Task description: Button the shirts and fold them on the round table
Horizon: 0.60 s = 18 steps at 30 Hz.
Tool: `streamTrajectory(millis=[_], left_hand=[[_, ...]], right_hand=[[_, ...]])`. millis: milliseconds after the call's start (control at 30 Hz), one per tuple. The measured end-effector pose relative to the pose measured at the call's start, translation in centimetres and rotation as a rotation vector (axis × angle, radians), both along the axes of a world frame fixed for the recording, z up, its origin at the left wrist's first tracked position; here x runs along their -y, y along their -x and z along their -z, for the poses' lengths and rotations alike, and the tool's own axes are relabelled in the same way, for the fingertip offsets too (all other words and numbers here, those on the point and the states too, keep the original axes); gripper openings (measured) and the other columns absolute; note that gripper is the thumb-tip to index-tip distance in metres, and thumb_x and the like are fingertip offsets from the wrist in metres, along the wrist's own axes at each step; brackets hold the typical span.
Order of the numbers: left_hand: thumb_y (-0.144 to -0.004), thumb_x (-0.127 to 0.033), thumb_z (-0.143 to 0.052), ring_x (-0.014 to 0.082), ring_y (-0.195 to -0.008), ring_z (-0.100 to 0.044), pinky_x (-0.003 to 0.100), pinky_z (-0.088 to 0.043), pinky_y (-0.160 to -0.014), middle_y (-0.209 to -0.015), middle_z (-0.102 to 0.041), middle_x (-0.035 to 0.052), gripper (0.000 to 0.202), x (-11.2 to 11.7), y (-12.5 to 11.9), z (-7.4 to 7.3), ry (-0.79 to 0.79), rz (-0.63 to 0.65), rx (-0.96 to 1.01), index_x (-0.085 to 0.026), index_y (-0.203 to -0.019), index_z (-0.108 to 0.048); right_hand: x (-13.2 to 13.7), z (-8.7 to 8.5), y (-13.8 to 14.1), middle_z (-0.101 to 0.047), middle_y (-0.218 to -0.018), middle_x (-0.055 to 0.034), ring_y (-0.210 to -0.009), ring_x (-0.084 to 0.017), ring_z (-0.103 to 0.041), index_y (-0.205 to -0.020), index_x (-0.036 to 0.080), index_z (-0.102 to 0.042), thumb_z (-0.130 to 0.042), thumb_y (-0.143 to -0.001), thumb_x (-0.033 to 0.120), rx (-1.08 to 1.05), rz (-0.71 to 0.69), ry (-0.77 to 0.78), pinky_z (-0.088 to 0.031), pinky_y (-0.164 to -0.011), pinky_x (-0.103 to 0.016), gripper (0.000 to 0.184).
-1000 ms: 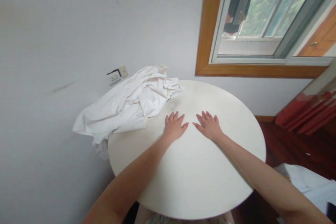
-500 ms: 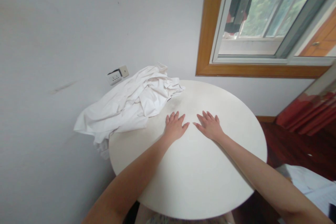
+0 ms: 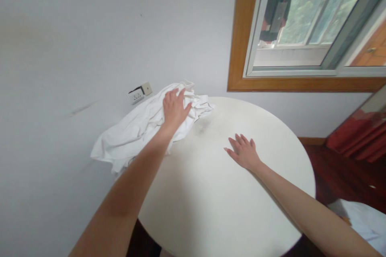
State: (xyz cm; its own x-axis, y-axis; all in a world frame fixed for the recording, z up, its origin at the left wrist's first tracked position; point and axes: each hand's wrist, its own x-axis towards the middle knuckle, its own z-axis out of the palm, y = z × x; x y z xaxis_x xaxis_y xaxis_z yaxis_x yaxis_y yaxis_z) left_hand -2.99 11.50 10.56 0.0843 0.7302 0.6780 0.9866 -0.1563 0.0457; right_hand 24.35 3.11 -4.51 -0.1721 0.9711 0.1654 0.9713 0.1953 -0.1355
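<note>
A crumpled heap of white cloth [image 3: 129, 128] lies at the far left of the round white table [image 3: 217, 200], against the wall and partly hanging over the edge. Over the upper part of this heap is my left hand [image 3: 175, 108], its fingers spread; whether it touches the fabric or hovers just above I cannot tell. My right hand [image 3: 243, 152] rests flat on the tabletop right of the middle, fingers apart, holding nothing.
A wall socket [image 3: 137, 95] sits just behind the cloth. The wood-framed window [image 3: 237, 48] is beyond the table at the right. Red curtain [image 3: 358, 136] hangs at the far right, and a white item [image 3: 362, 221] stands low by the table's right side.
My left hand has lifted from the tabletop and moved forward and left to the white cloth. The right hand stays on the table. The view has shifted slightly.
</note>
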Motion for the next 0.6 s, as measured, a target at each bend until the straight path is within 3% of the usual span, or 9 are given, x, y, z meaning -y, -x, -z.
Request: streamTrajectory(millis=[133,233,300,400,467,600], left_hand=[[-0.075,-0.070,-0.052,0.0406,-0.139,-0.019,0.055,-0.015,-0.110,-0.153,-0.025,0.0190,0.097,-6.1,5.1,-3.0,0.140,-0.176,-0.017,-0.016,-0.149,-0.020],[-0.065,-0.078,-0.054,0.0460,-0.132,-0.030,0.062,-0.019,-0.104,-0.146,-0.035,0.0257,0.114,-9.1,8.1,-3.5,0.342,-0.259,0.023,-0.012,-0.150,-0.014],[-0.067,-0.077,-0.053,0.0460,-0.127,-0.038,0.061,-0.023,-0.102,-0.138,-0.046,0.0254,0.104,-10.1,9.5,-3.4,0.455,-0.270,-0.011,-0.013,-0.145,-0.029],[-0.080,-0.061,-0.048,0.0397,-0.119,-0.048,0.051,-0.033,-0.098,-0.127,-0.058,0.0190,0.064,-10.5,10.3,-3.2,0.471,-0.236,-0.082,-0.016,-0.125,-0.055],[-0.087,-0.049,-0.044,0.0339,-0.116,-0.052,0.041,-0.039,-0.094,-0.124,-0.060,0.0154,0.047,-10.0,10.2,-3.5,0.408,-0.230,-0.077,-0.015,-0.116,-0.059],[-0.093,-0.039,-0.037,0.0252,-0.109,-0.053,0.033,-0.040,-0.092,-0.121,-0.060,0.0117,0.040,-7.8,9.6,-5.7,0.251,-0.221,-0.047,-0.008,-0.113,-0.052]], right_hand=[[0.0,-0.2,0.1,-0.030,-0.153,-0.0124,-0.141,-0.033,-0.020,-0.142,0.026,-0.041,-0.025,-0.092,0.064,-0.009,-0.001,-0.007,-0.012,-0.108,-0.059,0.065],[0.0,-0.2,0.1,-0.030,-0.152,-0.0127,-0.141,-0.032,-0.021,-0.142,0.026,-0.041,-0.025,-0.091,0.064,-0.014,0.001,-0.005,-0.012,-0.109,-0.059,0.065],[-0.1,-0.2,0.2,-0.030,-0.152,-0.0127,-0.141,-0.033,-0.021,-0.142,0.026,-0.041,-0.025,-0.091,0.065,-0.017,-0.003,0.000,-0.012,-0.109,-0.059,0.065],[-0.1,-0.3,0.2,-0.029,-0.153,-0.0128,-0.141,-0.033,-0.020,-0.142,0.026,-0.041,-0.025,-0.091,0.065,-0.022,-0.001,0.006,-0.011,-0.109,-0.059,0.066],[-0.2,-0.2,0.2,-0.029,-0.153,-0.0129,-0.141,-0.033,-0.019,-0.141,0.026,-0.042,-0.025,-0.091,0.065,-0.027,-0.003,0.011,-0.011,-0.109,-0.059,0.067],[-0.3,0.0,0.0,-0.031,-0.152,-0.0136,-0.141,-0.034,-0.021,-0.141,0.025,-0.043,-0.027,-0.091,0.065,-0.045,-0.009,0.000,-0.011,-0.109,-0.060,0.066]])
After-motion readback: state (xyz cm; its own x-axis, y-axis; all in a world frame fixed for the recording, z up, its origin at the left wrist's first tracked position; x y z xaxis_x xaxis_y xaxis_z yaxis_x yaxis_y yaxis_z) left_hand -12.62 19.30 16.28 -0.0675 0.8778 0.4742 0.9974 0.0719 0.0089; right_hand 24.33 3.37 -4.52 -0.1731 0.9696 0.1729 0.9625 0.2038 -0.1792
